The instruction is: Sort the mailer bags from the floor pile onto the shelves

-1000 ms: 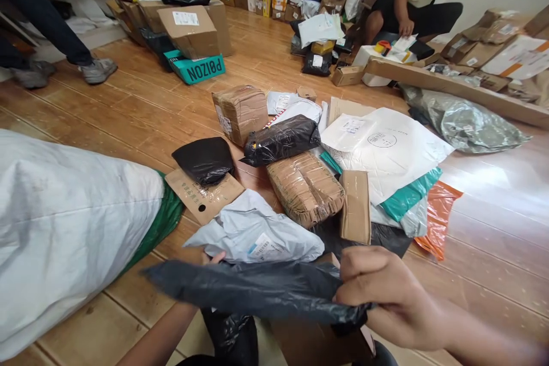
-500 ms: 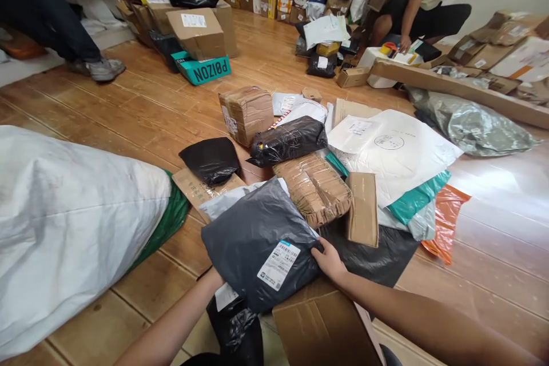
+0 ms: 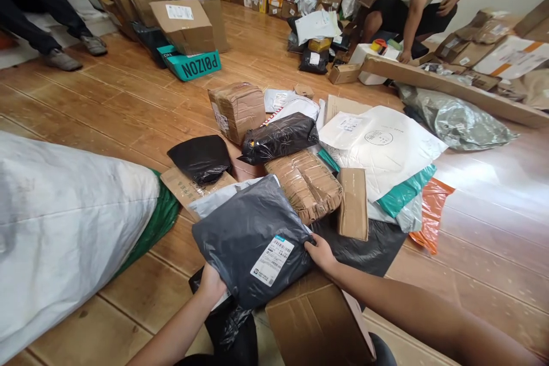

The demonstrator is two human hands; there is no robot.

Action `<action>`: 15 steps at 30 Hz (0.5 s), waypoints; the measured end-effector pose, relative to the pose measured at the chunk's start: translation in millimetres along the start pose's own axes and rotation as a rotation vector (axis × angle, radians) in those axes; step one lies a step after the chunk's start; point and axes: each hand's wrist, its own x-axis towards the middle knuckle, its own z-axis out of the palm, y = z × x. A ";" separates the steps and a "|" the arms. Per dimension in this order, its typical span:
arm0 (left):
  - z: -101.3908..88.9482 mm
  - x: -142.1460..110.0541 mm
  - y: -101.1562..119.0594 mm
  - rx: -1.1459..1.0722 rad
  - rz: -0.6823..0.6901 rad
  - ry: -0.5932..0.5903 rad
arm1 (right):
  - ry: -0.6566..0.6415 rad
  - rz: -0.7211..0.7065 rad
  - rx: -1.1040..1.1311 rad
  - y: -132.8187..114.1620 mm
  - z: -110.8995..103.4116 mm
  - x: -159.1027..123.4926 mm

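A dark grey plastic mailer bag (image 3: 240, 229) with a white shipping label (image 3: 271, 260) lies tilted in front of me. My right hand (image 3: 321, 253) pinches its right edge between thumb and fingers. At its lower left edge is my left hand (image 3: 213, 287), the fingers hidden beneath the bag. Under that hand, a black plastic package (image 3: 227, 320) with a bit of white label shows. A brown cardboard box (image 3: 317, 317) sits close below the bag. Just beyond lie a taped brown parcel (image 3: 304, 183) and a slim carton (image 3: 353, 203).
More parcels spread ahead, including a black package (image 3: 283, 137) and a large white mailer (image 3: 381, 148). A white sack (image 3: 72, 229) fills the left side. Stacked boxes (image 3: 184, 23) stand farther back. One person (image 3: 416, 11) crouches at the back right; another's legs (image 3: 51, 11) show at upper left.
The view has shifted slightly right. My left hand shows more at the bag's edge; both hands keep the bag. The crouching person's raised arm has come down, and the feet at left have moved.
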 end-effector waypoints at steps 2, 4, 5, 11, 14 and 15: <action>1.8 4.6 5.8 0.173 0.158 0.154 | 0.009 -0.031 -0.022 2.4 -2.5 -1.3; -3.3 8.0 16.1 0.324 0.362 0.361 | 0.051 -0.162 -0.073 -4.2 -13.2 -6.6; -7.2 6.9 23.4 0.359 0.450 0.461 | 0.081 -0.279 -0.116 -12.6 -22.0 -11.0; 10.0 -65.5 74.1 1.077 1.808 0.197 | 0.130 -1.327 -0.530 -126.0 -88.1 -64.0; 54.2 -112.0 90.4 1.695 1.810 -0.553 | 0.104 -1.667 -0.668 -179.1 -100.4 -103.2; 66.4 -120.1 94.5 1.785 1.645 -0.658 | 0.108 -1.731 -0.658 -189.9 -101.8 -115.5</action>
